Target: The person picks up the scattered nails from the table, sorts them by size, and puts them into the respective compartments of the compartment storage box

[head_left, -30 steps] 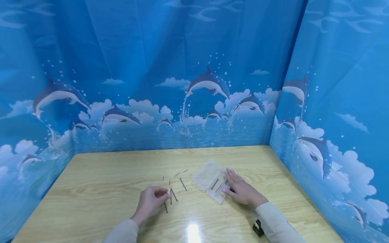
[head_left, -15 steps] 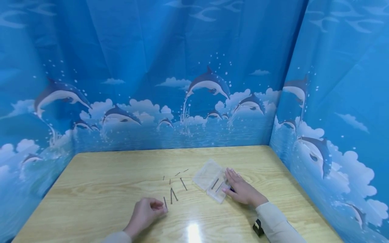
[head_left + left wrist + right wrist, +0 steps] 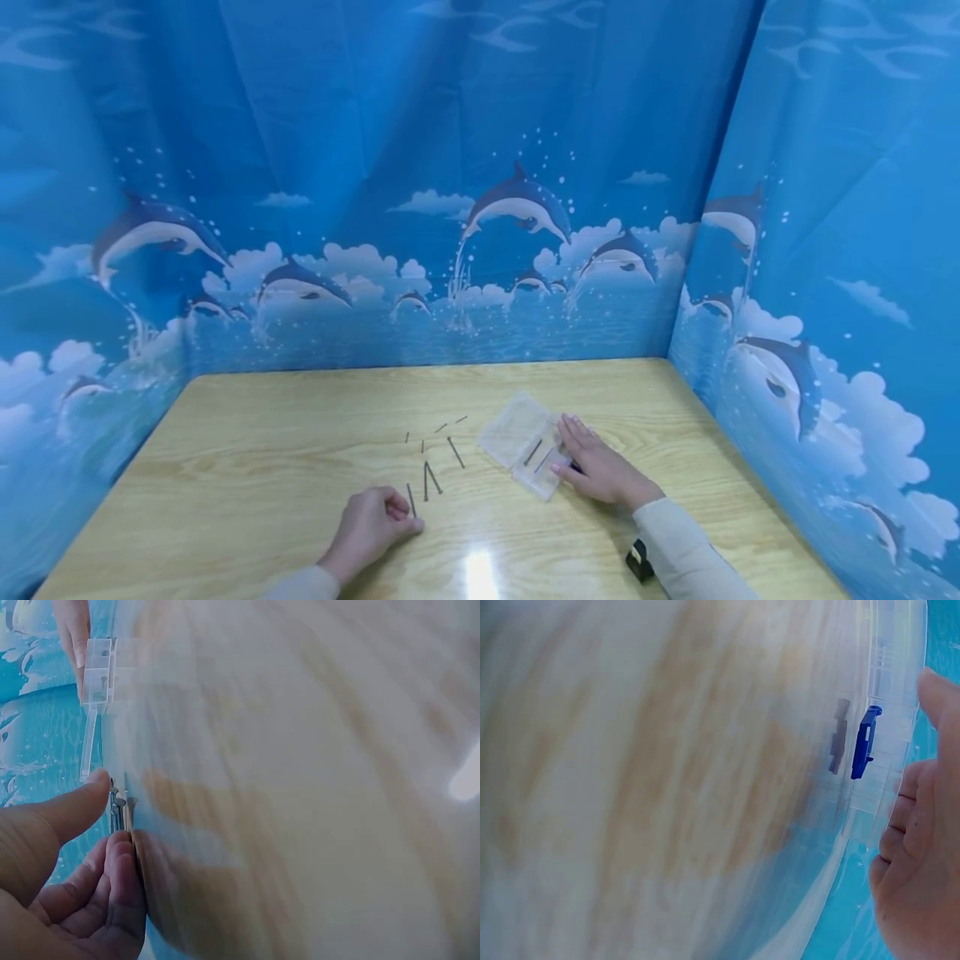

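My left hand point(image 3: 375, 527) is low beside a dark nail point(image 3: 411, 500) lying on the table, its thumb near the nail's lower end and its fingers beside the shank. In the left wrist view a gap separates thumb from fingers, and several nails point(image 3: 117, 810) show there. My right hand point(image 3: 600, 472) rests with straight fingers along the right side of a clear plastic box point(image 3: 546, 490), whose lid point(image 3: 513, 429) lies folded back. Two nails point(image 3: 533, 452) lie inside the box. A blue latch point(image 3: 866, 742) shows on its near side in the right wrist view.
Two long nails point(image 3: 427, 483) meet at their tops in the middle of the table point(image 3: 285, 450). Another long nail point(image 3: 456, 452) and several short nails point(image 3: 441, 427) lie farther back. A dolphin-print curtain point(image 3: 360, 325) borders the table. A black object point(image 3: 639, 561) sits by the right sleeve.
My left hand drew back toward the near side past the nail, then shifted slightly right until its thumb came near the nail's lower end. The right hand stays on the box.
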`<state>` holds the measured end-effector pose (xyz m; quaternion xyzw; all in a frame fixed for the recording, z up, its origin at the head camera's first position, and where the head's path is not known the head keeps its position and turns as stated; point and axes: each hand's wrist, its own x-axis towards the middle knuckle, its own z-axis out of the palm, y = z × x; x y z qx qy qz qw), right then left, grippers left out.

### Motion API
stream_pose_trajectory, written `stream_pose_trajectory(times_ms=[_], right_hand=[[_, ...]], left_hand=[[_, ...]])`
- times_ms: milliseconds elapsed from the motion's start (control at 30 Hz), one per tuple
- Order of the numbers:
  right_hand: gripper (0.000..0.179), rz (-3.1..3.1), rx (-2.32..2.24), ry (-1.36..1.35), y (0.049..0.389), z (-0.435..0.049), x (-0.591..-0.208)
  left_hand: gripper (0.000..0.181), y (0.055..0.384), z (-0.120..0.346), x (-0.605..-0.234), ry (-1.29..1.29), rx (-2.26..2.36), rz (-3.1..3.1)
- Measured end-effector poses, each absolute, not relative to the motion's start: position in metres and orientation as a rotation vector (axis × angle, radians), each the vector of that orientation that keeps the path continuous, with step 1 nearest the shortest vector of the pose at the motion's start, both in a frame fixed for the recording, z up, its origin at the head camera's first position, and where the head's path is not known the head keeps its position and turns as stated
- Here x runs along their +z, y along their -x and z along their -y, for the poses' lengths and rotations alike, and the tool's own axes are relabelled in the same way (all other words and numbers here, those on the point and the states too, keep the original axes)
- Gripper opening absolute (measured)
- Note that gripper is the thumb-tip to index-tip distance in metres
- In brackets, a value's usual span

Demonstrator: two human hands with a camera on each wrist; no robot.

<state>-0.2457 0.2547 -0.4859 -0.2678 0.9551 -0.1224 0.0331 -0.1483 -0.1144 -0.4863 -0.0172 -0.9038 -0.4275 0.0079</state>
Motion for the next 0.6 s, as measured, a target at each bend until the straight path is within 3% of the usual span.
stream_pose_trajectory(times_ms=[600], right_hand=[[0.076, -2.935, -0.416, 0.821, 0.2456, -0.2551, -0.4855]], left_hand=[[0.019, 0.154, 0.1114, -0.4889, -0.015, -1.221, 2.873]])
